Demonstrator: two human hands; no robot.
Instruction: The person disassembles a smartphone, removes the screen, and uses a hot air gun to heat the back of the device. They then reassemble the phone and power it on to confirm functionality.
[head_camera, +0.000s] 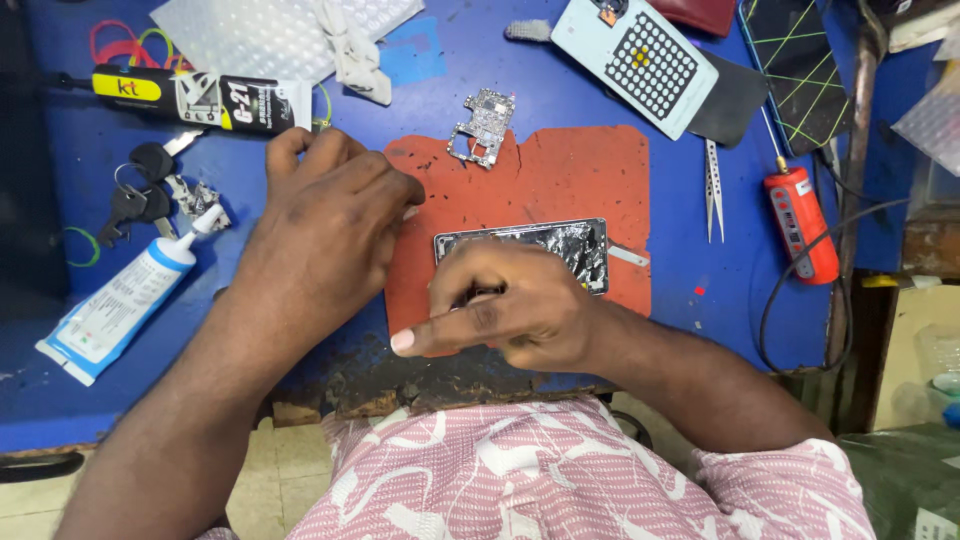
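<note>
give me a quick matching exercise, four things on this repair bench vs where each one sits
Things:
1. circuit board
2. opened phone
3. tweezers
4. white glue tube

Places:
A. on the blue table, between the orange mat and the red tool
B. far left of the table, below the keys
C. top edge of the orange mat
D. middle of the orange mat, under the right hand

Pairs: 1-C, 2-D, 3-A, 4-B
</note>
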